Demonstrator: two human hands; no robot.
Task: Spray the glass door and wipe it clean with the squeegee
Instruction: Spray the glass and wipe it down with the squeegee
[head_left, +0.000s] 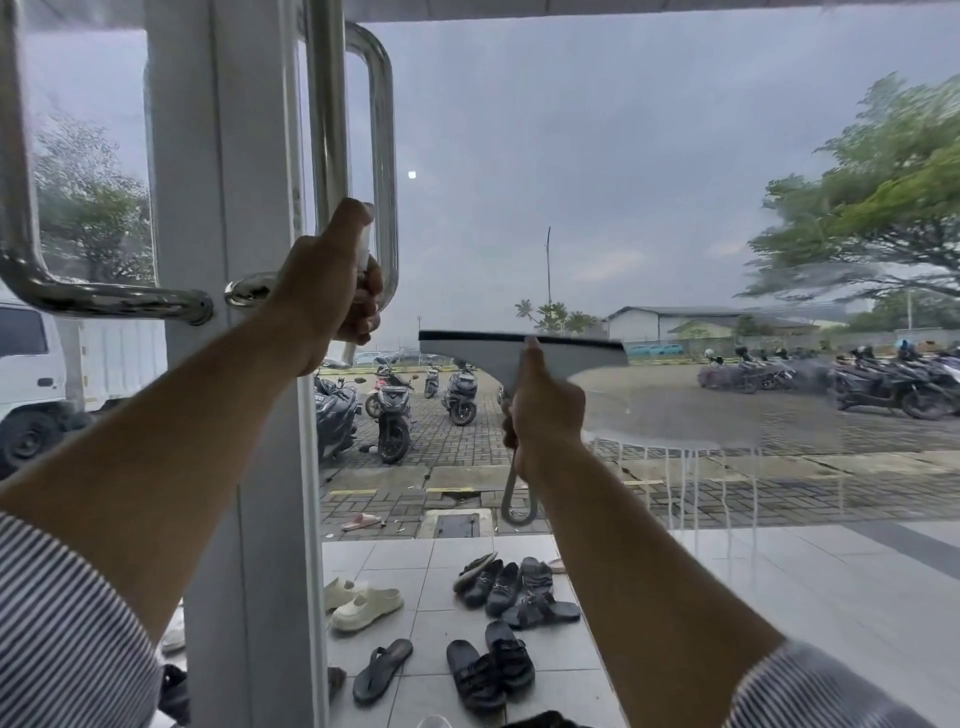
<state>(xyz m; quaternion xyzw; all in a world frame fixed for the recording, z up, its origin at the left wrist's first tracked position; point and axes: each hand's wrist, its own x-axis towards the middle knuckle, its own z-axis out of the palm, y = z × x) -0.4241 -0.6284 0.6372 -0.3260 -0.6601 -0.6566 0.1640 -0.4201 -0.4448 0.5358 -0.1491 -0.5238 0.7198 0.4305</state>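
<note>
Right hand (540, 410) is clamped round the stem of the grey plastic squeegee with black rubber blade (519, 345). Index finger is laid up the back of the head, which reads as a way to press the blade flat on the pane. Blade sits level against the clear glass door (623, 182), around the middle of the visible pane, just right of the polished steel tube pull handle (383, 156). Loop end of the squeegee sticks out below the wrist.

Left hand (327, 280) is wrapped round what looks like a translucent white spray bottle (363, 244), thumb on top, parked up by the pull handle. Likely kept clear of the blade and ready for a respray. Hands are well apart.

Foggy wet band with runs (701, 441) lies right of and below the blade, so that patch looks not yet wiped.

Hard to see:
- Bottle is almost fully covered by fingers, so nozzle direction is unknown.
- Can't tell whether the left hand also touches the pull handle.
- Blade-to-glass contact is inferred, not visible.
- Door's top and bottom edges are cut off.
- White door frame (228, 208) blocks whatever sits behind it.
</note>
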